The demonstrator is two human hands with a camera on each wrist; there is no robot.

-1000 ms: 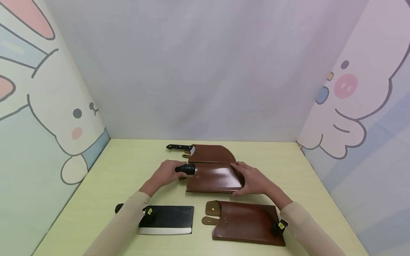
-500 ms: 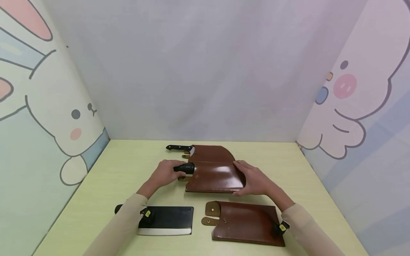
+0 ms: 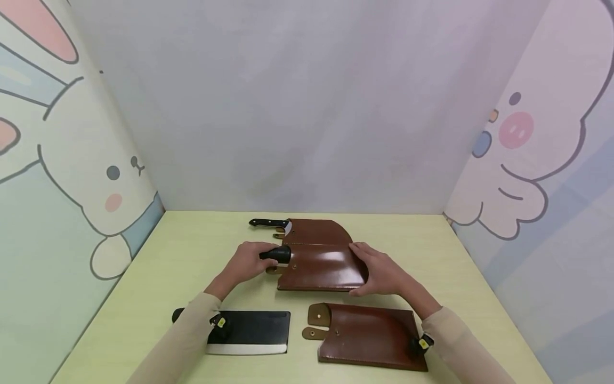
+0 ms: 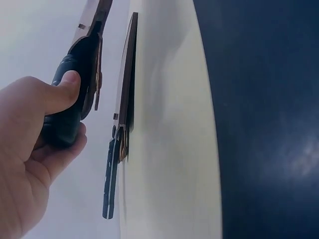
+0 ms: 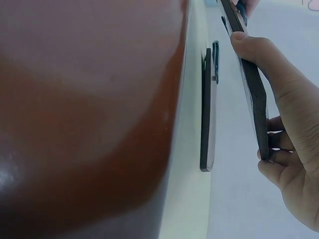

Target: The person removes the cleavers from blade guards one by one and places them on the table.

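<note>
My left hand grips the black handle of a knife whose blade is hidden in a brown leather sheath. The right hand holds that sheath by its right end, thumb on one edge and fingers on the other in the right wrist view. Both wrist views show this sheath raised off the table. Just behind it lies a second brown sheath, rounded at one end, with a black riveted knife handle sticking out to the left. A strap hangs out below the gripped handle.
A black-bladed cleaver lies at the front left, its handle partly under the left sleeve. At the front right is another brown sheath with its snap straps undone. Walls with cartoon animals flank the pale yellow table.
My left hand and the handle have shifted slightly left, the sheath's left end with them, and more of the strap shows. The right hand has edged slightly right. Other things stay put.
</note>
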